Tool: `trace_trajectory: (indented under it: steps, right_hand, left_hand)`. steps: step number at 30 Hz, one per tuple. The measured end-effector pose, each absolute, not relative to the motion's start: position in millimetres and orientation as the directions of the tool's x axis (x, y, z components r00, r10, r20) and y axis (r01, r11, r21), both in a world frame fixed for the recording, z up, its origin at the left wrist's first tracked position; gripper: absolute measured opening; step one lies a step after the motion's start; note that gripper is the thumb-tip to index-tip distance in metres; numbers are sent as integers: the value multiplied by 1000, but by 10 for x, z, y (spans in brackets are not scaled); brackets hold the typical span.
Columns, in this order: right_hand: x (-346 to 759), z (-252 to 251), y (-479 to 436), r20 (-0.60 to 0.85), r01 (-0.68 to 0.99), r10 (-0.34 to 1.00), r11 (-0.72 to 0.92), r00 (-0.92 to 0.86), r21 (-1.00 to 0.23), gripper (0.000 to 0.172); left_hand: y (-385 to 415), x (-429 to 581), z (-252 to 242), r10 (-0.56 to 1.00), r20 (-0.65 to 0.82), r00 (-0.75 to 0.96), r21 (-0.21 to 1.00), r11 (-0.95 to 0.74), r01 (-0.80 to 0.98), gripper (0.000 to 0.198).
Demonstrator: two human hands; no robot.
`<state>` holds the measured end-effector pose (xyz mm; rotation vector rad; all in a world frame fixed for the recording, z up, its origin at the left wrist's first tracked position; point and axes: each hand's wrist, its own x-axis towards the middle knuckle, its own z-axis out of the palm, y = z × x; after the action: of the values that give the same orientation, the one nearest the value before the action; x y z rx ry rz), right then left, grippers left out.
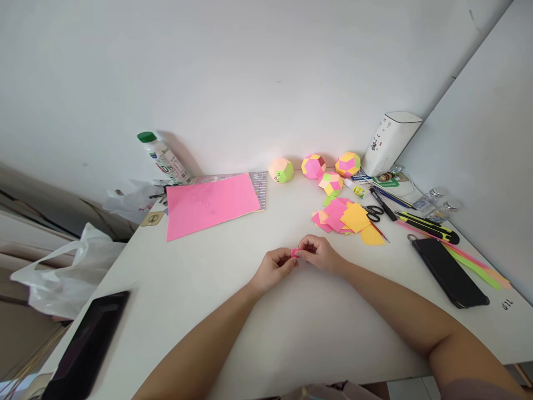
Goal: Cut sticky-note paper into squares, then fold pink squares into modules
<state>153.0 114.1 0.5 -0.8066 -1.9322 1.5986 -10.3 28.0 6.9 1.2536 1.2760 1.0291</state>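
Note:
Between my two hands, above the white table (187, 300), is a small pink paper piece (295, 253). My left hand (275, 268) pinches it from the left, and my right hand (318, 253) grips its right side. Beyond my right hand lies a pile of pink paper pieces (336, 214) and yellow paper pieces (355, 216). Several faceted paper balls stand farther back, among them a peach and green ball (281, 170) and a pink and yellow ball (313, 166).
A pink sheet (212, 205) lies back left beside a green-capped bottle (166, 160). At the right are black scissors (374, 213), a glue stick (355, 188), a cutter (428, 226), a black case (452, 272) and a white box (390, 143). A black tablet (89, 344) lies front left.

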Motion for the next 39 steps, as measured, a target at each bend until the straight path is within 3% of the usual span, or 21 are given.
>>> trace_trajectory:
  steps: [14, 29, 39]
  right_hand:
    - [1541, 13, 1210, 83, -29, 647, 94, -758, -995, 22]
    - [1564, 5, 1260, -11, -7, 682, -24, -731, -1000, 20]
    - [1553, 56, 1229, -22, 23, 677, -8, -735, -1000, 24]
  left_hand:
    - [279, -56, 42, 991, -132, -13, 979, 132, 157, 25]
    - [274, -82, 41, 990, -141, 1, 986, 140, 95, 16]
    - [280, -70, 47, 989, -150, 8, 980, 148, 131, 22]
